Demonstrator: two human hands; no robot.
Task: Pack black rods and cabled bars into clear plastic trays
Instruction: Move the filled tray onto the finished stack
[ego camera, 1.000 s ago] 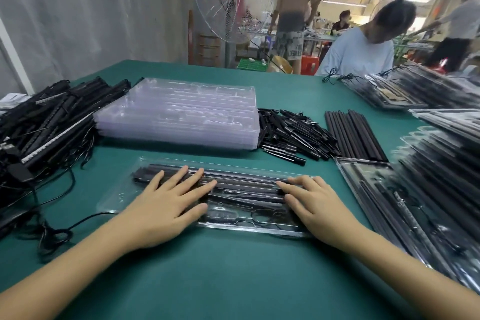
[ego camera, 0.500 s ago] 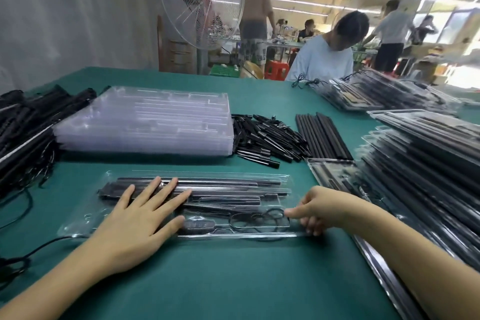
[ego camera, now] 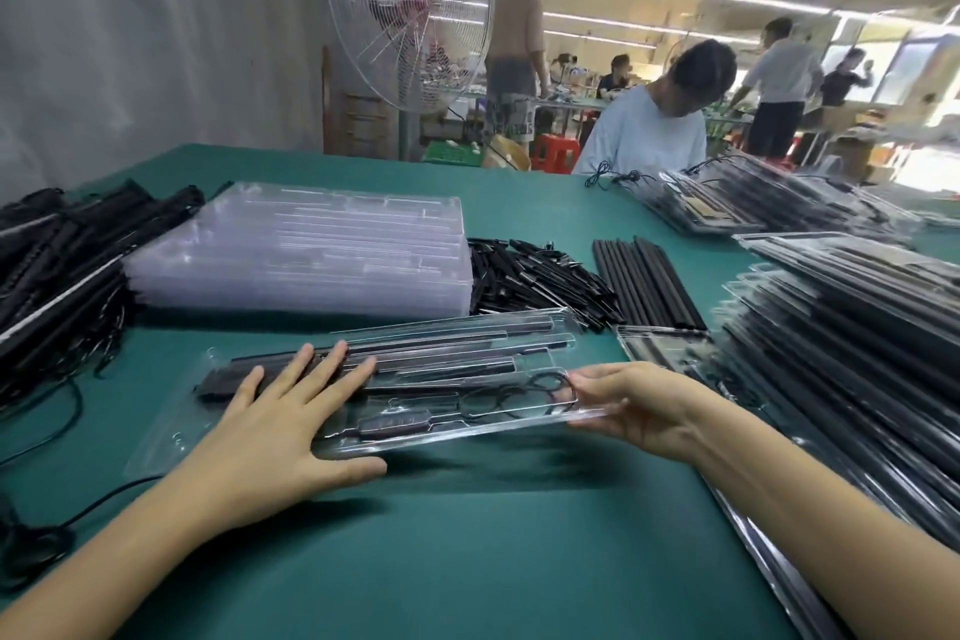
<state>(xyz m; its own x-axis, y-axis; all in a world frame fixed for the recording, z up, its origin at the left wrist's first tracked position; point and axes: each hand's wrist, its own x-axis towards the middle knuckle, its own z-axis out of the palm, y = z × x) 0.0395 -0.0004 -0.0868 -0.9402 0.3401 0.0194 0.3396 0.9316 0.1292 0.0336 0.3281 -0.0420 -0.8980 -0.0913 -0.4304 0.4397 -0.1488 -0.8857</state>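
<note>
Right grip (ego camera: 639, 405) pinches the end of one filled clear tray (ego camera: 540, 346); left grip (ego camera: 280, 424) lies flat on it, fingers straight

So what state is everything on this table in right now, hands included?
filled tray: packed, right end lifted off the table.
left hand: flat, fingers straight, pressing on the tray's left half.
right hand: gripping the tray's right edge.
empty trays: stacked, nothing in them.
packed trays: piled at the right.
long rods: loose, lying side by side.
cabled bars: heaped at the left, unpacked.
</note>
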